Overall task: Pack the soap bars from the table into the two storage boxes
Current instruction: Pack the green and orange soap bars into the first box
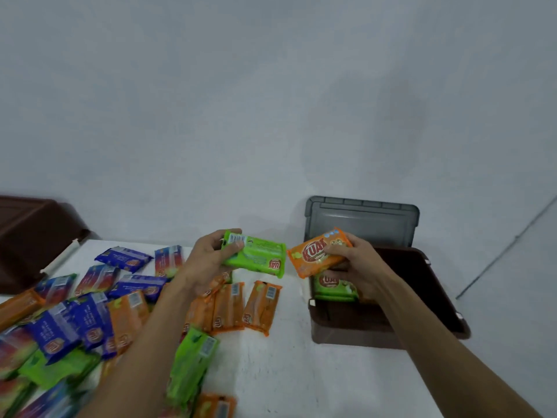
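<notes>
Two soap bars are held up, one in each hand. A green soap bar is gripped at its left end by the left hand, with the fingers curled round it. Its long side runs left to right, and its barcode side is turned up. An orange soap bar is pinched by the curled fingers of the right hand, just above the open brown storage box. It is tilted, with its right end higher, and the name on its front can be seen.

One green bar can be seen inside that box. One grey lid is stood up behind it. A second brown box is seen far left.

On the white counter, three orange bars are laid side by side, with their long sides pointing away. A mixed pile of blue, green and orange bars is spread at the left, too blurred to be counted.
</notes>
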